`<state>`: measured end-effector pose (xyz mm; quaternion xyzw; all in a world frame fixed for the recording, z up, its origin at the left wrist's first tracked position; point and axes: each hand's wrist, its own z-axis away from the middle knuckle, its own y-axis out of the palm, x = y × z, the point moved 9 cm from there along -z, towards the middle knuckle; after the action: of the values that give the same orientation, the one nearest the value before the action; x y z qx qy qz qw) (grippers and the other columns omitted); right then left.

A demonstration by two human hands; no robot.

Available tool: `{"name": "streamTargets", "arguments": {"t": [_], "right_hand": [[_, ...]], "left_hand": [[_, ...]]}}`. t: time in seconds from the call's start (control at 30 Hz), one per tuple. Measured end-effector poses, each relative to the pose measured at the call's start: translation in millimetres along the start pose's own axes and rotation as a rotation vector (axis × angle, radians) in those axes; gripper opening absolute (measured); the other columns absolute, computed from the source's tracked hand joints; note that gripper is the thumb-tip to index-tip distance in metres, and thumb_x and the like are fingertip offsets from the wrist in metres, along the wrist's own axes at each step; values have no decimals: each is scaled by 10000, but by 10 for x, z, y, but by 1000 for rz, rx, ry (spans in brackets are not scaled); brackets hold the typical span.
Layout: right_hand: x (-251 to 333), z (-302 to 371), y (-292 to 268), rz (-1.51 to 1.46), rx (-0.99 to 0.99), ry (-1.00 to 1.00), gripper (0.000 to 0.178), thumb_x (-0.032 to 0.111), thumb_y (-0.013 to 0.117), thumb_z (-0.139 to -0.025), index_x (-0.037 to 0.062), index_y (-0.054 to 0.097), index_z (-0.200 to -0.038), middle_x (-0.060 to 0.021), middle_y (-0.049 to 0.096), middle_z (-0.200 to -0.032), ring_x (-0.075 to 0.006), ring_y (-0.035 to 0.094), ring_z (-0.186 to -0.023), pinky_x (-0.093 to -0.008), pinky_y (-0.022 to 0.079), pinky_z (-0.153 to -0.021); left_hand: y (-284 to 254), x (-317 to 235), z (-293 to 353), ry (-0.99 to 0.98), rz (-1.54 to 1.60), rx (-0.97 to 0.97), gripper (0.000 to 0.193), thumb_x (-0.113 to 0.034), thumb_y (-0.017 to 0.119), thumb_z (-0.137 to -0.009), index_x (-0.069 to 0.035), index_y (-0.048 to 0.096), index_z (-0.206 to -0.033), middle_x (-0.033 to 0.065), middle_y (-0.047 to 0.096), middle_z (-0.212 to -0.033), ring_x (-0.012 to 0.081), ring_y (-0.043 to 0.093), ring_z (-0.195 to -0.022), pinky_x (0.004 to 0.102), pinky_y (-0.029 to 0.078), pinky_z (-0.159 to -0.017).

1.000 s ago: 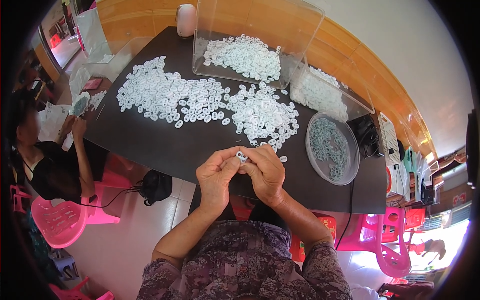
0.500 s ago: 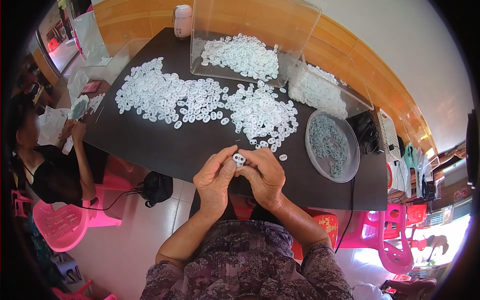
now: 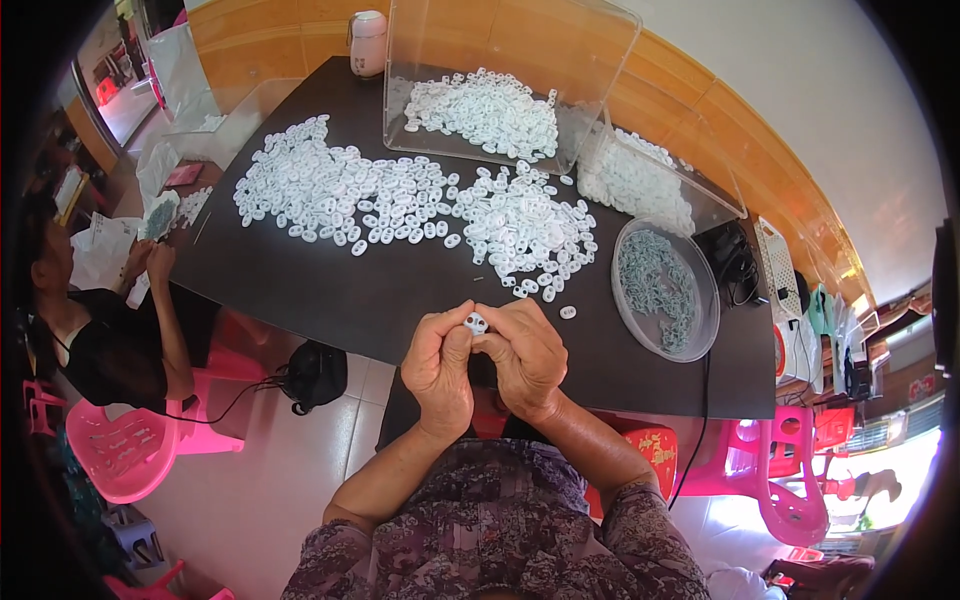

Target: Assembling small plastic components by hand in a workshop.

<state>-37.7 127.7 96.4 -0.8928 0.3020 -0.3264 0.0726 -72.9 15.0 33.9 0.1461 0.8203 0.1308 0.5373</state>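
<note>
Between my fingertips, a small white two-holed plastic piece (image 3: 475, 323) is held above the table's near edge. My left hand (image 3: 438, 370) pinches it from the left with thumb and forefinger. From the other side, my right hand (image 3: 525, 360) closes on the same piece, its thumb and fingertips pressed in. Just beyond lie two loose heaps of similar white oval pieces, a wide left heap (image 3: 310, 180) and a smaller right heap (image 3: 525, 225). One single piece (image 3: 568, 312) rests right of my hands, and a tiny thin dark bit (image 3: 479, 278) lies ahead.
A round clear tub (image 3: 706, 312) of small grey-green parts stands at the right. Behind are a clear bin (image 3: 500, 35) on its side with white pieces, another clear bin (image 3: 715, 195) and a pink flask (image 3: 368, 45). A co-worker (image 3: 115, 340) sits at the left.
My hands have drawn slightly closer together, the left shifting right. The white piece has turned and tipped between my fingers and sits a little lower.
</note>
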Motion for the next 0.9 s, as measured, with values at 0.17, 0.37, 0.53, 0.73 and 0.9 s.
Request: {"name": "streamTargets", "arguments": {"t": [0.17, 0.37, 0.53, 0.73, 0.9], "right_hand": [[-19, 26, 7, 5, 23, 69, 318, -7, 699, -720, -37, 641, -1032, -77, 613, -770, -190, 540, -677, -279, 444, -600], [14, 38, 16, 28, 49, 62, 396, -21, 727, -690, -20, 601, -1065, -109, 624, -884, -243, 564, -764, -306, 477, -649], [-12, 91, 28, 13, 23, 104, 342, -4, 706, -735, -20, 592, -1058, -112, 623, -901, -239, 559, -774, -302, 476, -658], [-23, 160, 50, -56, -47, 150, 269, 48, 668, -804, -27, 579, -1046, -117, 615, -906, -241, 547, -778, -301, 472, -658], [-2, 154, 20, -30, -87, 72, 234, 100, 646, -836, -32, 573, -1014, -121, 611, -896, -246, 550, -762, -317, 474, -650]], "left_hand": [[7, -25, -12, -20, 24, 8, 191, -71, 548, -935, 31, 609, -1084, 10, 540, -890, 61, 489, -784, 186, 409, -689], [47, -88, -16, -28, 32, 33, 203, -96, 540, -944, 30, 604, -1090, 8, 542, -907, 62, 494, -815, 191, 411, -728], [49, -30, 43, -43, 28, 15, 243, -156, 510, -966, 32, 567, -1109, 38, 583, -980, 70, 519, -870, 206, 432, -785], [54, 50, 115, -113, 109, -10, 247, -177, 506, -969, 27, 562, -1097, 42, 586, -986, 71, 525, -866, 218, 443, -785], [64, -17, 157, -72, 38, -34, 245, -181, 505, -970, 24, 557, -1095, 30, 577, -954, 63, 511, -827, 211, 434, -750]]}}
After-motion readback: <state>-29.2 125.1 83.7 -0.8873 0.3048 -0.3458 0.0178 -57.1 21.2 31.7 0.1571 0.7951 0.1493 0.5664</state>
